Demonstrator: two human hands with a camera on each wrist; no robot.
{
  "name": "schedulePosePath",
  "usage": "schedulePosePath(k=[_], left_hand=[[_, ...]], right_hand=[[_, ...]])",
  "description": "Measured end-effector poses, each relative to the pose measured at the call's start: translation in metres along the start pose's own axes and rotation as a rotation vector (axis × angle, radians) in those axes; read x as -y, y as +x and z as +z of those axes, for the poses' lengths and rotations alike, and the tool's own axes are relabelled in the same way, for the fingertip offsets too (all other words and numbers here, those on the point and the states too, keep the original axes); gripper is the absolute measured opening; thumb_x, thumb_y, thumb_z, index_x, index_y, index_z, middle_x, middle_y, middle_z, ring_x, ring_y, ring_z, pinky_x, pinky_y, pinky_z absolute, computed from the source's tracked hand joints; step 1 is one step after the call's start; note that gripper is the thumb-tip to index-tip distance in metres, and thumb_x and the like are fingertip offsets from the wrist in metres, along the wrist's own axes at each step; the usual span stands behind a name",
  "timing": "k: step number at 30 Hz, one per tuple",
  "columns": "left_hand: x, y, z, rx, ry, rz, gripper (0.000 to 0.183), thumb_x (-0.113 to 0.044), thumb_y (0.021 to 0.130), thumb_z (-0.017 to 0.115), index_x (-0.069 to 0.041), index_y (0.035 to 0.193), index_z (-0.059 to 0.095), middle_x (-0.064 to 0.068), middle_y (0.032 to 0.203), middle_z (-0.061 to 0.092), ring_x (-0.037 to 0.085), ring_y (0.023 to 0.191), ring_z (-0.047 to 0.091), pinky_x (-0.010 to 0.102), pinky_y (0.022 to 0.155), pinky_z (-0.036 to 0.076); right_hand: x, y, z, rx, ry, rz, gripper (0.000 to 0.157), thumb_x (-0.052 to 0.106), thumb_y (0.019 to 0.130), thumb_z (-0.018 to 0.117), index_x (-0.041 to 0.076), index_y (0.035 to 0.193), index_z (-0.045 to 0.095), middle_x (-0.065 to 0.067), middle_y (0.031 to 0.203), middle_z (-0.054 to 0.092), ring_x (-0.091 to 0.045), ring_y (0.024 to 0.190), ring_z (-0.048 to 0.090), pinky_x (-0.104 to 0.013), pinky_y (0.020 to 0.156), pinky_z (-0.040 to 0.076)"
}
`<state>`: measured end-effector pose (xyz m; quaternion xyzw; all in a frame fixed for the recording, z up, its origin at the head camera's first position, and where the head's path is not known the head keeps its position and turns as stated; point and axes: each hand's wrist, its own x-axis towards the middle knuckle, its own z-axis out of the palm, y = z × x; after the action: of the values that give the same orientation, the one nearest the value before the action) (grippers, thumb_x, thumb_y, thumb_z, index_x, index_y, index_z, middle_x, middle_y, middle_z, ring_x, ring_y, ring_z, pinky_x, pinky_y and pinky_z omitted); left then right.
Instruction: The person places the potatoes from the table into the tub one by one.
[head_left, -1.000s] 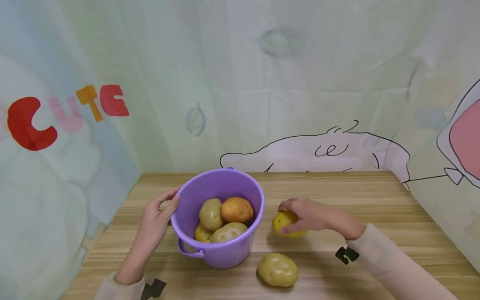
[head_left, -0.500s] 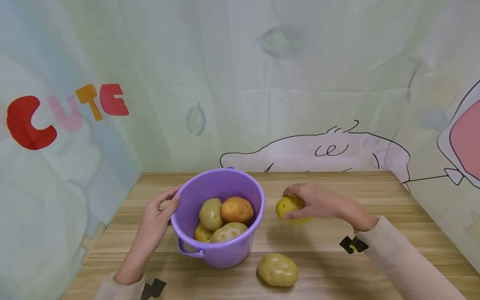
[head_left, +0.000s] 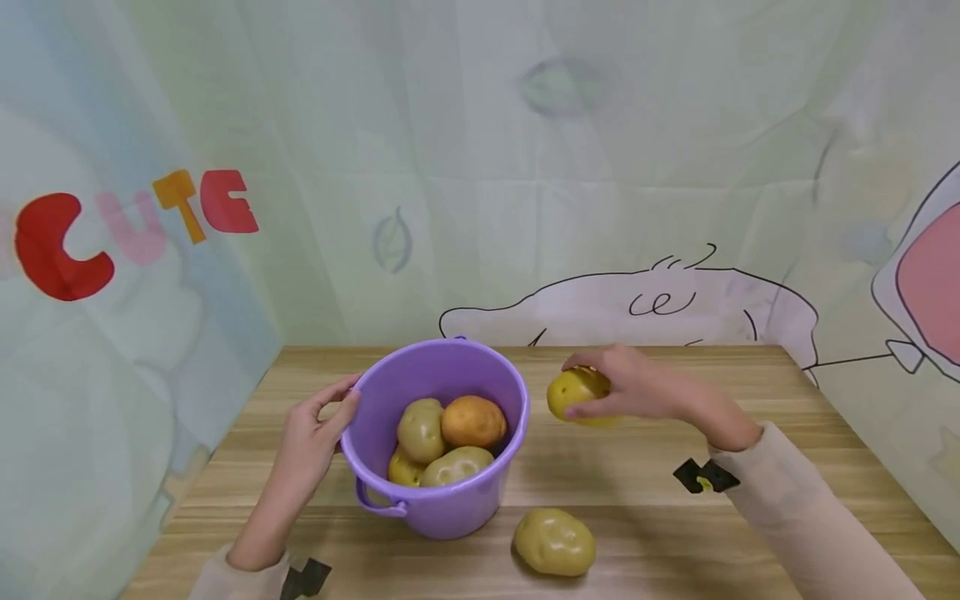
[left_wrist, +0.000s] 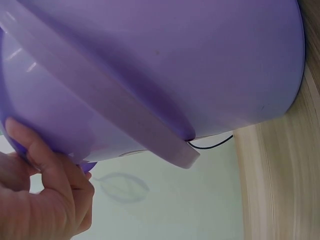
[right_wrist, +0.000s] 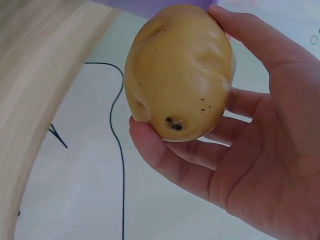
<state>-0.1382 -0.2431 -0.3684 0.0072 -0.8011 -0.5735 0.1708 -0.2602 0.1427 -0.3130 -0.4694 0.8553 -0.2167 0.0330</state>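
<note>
A purple bucket stands tilted toward me on the table, several potatoes inside it. My left hand grips its left rim, thumb on the near side; the left wrist view shows the fingers curled at the rim and the bucket's outer wall close up. To the right of the bucket my right hand holds a yellow potato above the table. In the right wrist view thumb and fingers wrap the sides of this potato, which has dark specks and one dark pit.
Another potato lies on the wooden table, in front and to the right of the bucket. A small handle loop sticks out of the bucket's near left side. Behind the table hangs a printed curtain.
My right hand has lifted the yellow potato off the table and carried it up and away from me. The left hand and the bucket have stayed in place.
</note>
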Motion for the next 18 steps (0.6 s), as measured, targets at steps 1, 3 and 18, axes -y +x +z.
schedulePosePath(k=[1,3,18], left_hand=[[0.0,0.0,0.0,0.0,-0.002,-0.001,0.042,-0.023,0.104,0.056,0.005,0.136,0.056,0.024,0.115,0.057,0.018,0.069,0.072,0.03,0.063,0.064],[0.0,0.0,0.0,0.0,-0.003,-0.003,0.042,-0.023,0.104,0.055,0.005,0.136,0.056,0.024,0.115,0.056,0.017,0.069,0.072,0.03,0.063,0.064],[0.0,0.0,0.0,0.005,-0.004,-0.011,0.043,-0.024,0.105,0.055,0.004,0.137,0.056,0.024,0.115,0.056,0.019,0.07,0.072,0.032,0.064,0.064]], right_hand=[[0.002,0.001,-0.002,-0.007,-0.003,-0.002,0.052,0.044,0.088,0.075,0.004,0.12,0.063,0.007,0.091,0.061,-0.008,0.074,0.055,-0.023,0.059,0.052],[0.006,0.002,-0.006,-0.019,-0.005,-0.005,0.053,0.045,0.088,0.075,0.005,0.121,0.063,0.006,0.095,0.061,-0.01,0.077,0.056,-0.024,0.061,0.054],[0.034,0.02,-0.023,-0.048,0.011,-0.051,0.051,0.047,0.089,0.074,0.011,0.123,0.062,0.006,0.099,0.062,-0.011,0.081,0.057,-0.027,0.065,0.055]])
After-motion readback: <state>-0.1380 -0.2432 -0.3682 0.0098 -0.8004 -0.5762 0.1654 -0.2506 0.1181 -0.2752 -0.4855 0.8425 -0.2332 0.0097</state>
